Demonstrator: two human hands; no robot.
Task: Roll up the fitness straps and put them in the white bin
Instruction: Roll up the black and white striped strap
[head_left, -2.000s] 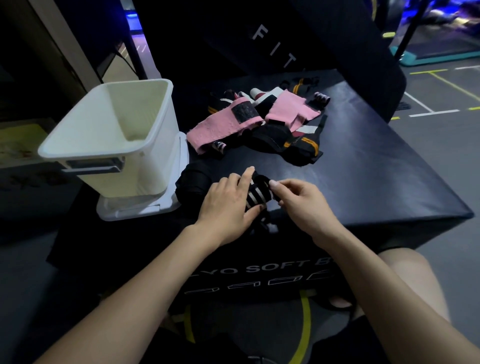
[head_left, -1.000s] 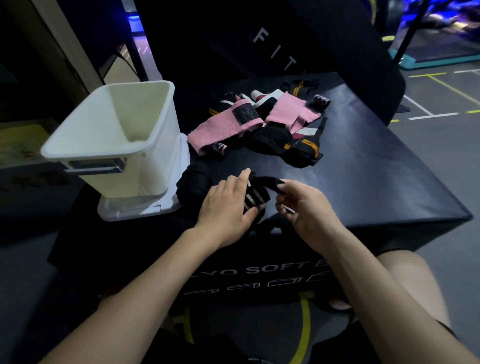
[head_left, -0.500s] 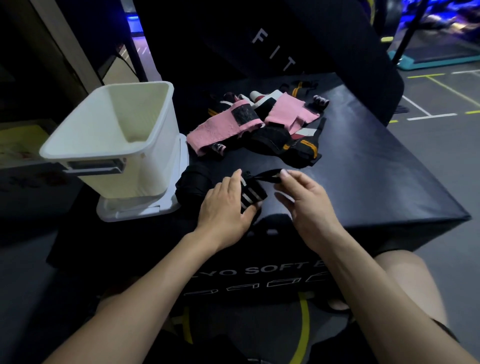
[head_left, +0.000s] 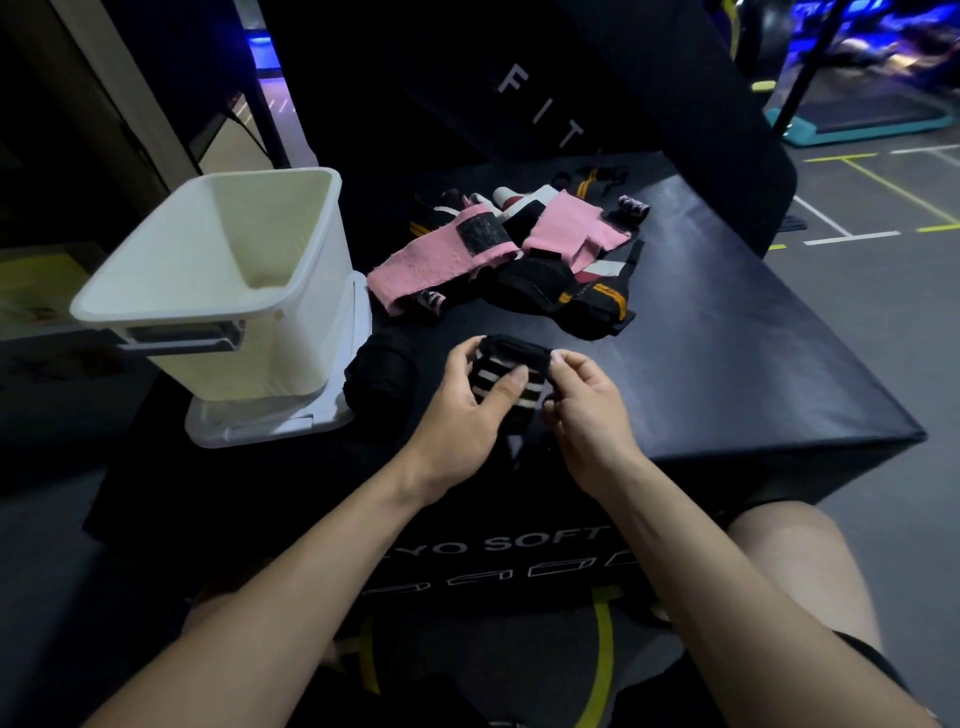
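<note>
Bin (head_left: 218, 291) left, strap pile (head_left: 514, 254) behind rolled strap (head_left: 511, 374).

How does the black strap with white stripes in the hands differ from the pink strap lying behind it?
The striped strap is wound into a tight roll; the pink strap lies unrolled and flat. The striped strap is gripped by the left hand and pinched by the right hand; the pink strap is untouched in the pile. The striped one is black with white bands, the pink one bears a black patch. Neither is in the white bin yet.

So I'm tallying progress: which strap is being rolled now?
The black strap with white stripes, gripped by both hands; the pink straps lie untouched in the pile behind.
</note>
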